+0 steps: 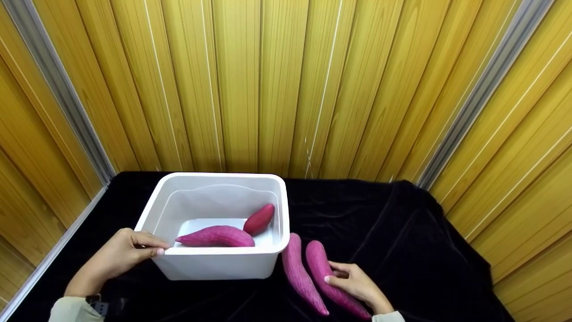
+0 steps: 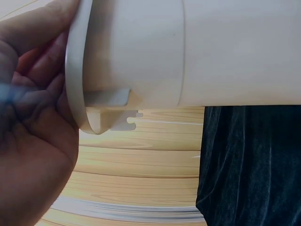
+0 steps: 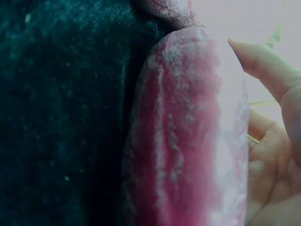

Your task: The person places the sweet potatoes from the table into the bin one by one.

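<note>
My left hand (image 1: pixel 120 252) pinches the near left corner of the rim of a white plastic bin (image 1: pixel 214 266). In the left wrist view, its fingers lie against the rim, with the bin's smooth wall (image 2: pixel 235 52) beyond. Inside the bin lie a long magenta sweet potato (image 1: pixel 219 235) and a smaller, darker red one (image 1: pixel 259 219). My right hand (image 1: pixel 355 284) holds a long magenta sweet potato (image 1: pixel 318 259) from its right side, thumb on top. Just left of it, another long sweet potato (image 1: pixel 297 273) lies beside the bin. The held one fills the middle of the right wrist view.
A black velvety cloth (image 1: pixel 384 223) covers the table under everything. Yellow wood-patterned panels (image 1: pixel 281 89) stand behind and on both sides, with grey strips at the corners. A dark wristband (image 1: pixel 96 304) shows on the left wrist.
</note>
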### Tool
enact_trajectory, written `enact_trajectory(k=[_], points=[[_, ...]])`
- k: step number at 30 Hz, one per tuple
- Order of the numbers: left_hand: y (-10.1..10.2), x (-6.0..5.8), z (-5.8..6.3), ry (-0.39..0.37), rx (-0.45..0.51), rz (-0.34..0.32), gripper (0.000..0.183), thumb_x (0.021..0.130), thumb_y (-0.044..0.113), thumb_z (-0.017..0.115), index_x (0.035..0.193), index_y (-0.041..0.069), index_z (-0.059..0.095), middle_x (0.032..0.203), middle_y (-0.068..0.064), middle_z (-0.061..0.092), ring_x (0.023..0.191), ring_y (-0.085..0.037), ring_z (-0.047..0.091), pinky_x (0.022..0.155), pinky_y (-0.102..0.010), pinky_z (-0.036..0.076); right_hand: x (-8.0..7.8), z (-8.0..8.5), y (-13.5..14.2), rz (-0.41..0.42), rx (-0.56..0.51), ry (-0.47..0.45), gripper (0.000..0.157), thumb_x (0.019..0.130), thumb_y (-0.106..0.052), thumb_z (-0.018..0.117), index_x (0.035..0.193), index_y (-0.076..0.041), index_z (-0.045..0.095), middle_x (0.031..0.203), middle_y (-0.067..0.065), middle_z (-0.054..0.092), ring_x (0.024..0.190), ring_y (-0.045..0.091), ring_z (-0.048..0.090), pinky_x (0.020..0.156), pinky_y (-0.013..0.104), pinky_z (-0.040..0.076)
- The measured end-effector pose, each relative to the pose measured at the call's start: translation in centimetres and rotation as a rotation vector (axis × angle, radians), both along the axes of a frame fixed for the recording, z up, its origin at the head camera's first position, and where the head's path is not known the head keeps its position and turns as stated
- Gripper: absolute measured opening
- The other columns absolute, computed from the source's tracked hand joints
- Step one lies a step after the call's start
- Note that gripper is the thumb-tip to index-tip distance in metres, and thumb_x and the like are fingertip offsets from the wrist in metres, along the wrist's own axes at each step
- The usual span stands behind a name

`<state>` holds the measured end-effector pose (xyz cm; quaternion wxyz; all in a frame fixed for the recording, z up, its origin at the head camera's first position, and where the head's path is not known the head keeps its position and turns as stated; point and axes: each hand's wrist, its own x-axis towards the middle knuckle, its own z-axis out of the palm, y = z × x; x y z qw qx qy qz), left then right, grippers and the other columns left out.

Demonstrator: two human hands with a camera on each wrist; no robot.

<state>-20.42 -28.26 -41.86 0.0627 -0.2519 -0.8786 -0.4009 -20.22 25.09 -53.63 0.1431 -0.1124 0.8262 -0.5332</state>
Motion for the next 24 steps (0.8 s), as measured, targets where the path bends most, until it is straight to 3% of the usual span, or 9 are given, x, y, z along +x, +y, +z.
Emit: enact_trajectory(k=[13, 24], points=[[0.16, 0.38, 0.28, 0.007, 0.009, -0.004, 0.009, 0.078, 0.008, 0.077, 0.086, 0.012, 0.079, 0.086, 0.003, 0.076, 0.086, 0.008, 0.061, 0.075, -0.007, 0.045, 0.28, 0.21, -0.04, -0.023, -0.004, 0.011, 0.057, 0.091, -0.026, 0.066, 0.134, 0.007, 0.050, 0.118, 0.021, 0.066, 0.108, 0.026, 0.063, 0.081, 0.020, 0.052], [0.14, 0.38, 0.24, 0.018, -0.002, -0.006, 0.009, 0.077, 0.008, 0.077, 0.085, 0.012, 0.079, 0.085, -0.001, 0.076, 0.085, 0.008, 0.061, 0.073, -0.007, 0.046, 0.24, 0.68, 0.27, -0.043, -0.022, 0.001, 0.057, 0.093, -0.028, 0.064, 0.135, 0.006, 0.049, 0.122, 0.023, 0.064, 0.110, 0.026, 0.063, 0.088, 0.034, 0.053]])
